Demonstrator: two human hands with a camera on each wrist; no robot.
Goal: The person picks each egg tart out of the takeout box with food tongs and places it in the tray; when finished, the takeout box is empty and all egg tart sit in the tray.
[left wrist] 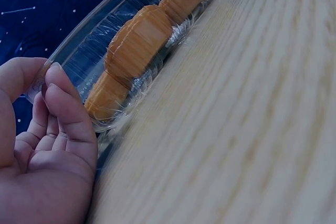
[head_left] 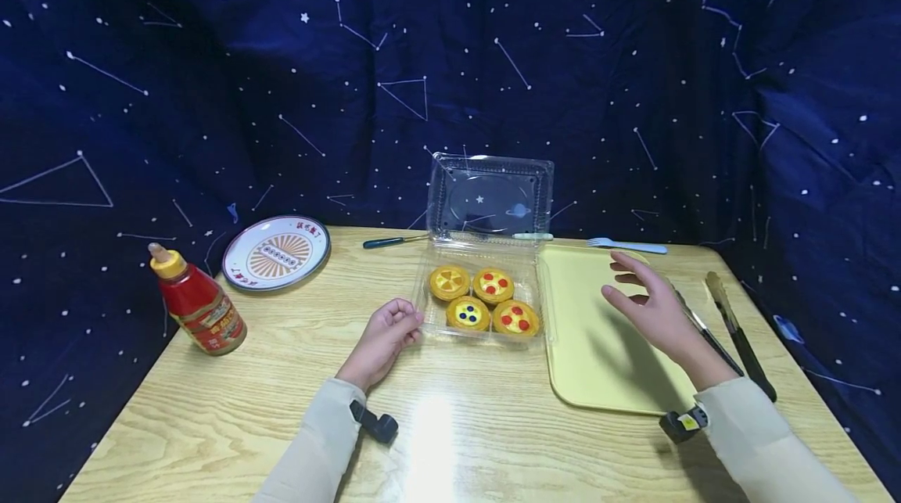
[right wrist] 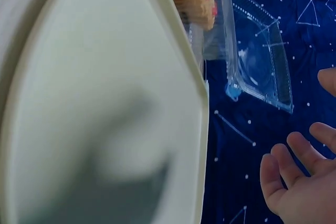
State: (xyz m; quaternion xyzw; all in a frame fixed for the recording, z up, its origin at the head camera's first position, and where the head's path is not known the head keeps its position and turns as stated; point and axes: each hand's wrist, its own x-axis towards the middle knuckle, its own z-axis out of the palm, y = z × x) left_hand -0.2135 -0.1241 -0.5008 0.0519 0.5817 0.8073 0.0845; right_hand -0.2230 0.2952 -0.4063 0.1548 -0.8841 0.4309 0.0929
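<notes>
Two hands, left (head_left: 385, 336) pinching tart box (head_left: 482, 296) (lid up), right (head_left: 651, 307) spread beside it

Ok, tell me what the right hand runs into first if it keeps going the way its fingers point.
Probably the clear container: the right hand hovers open over the yellow tray, fingers pointing left toward it. Its height is unclear, so it might pass above.

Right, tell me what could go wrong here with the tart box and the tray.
1. The left hand pinches only one corner of the clear box; a tug could slide or tip it and jostle the four tarts.
2. The open lid stands upright and could fall shut.
3. The right hand hovers open over the yellow tray, close to the tongs, which it might knock.
</notes>
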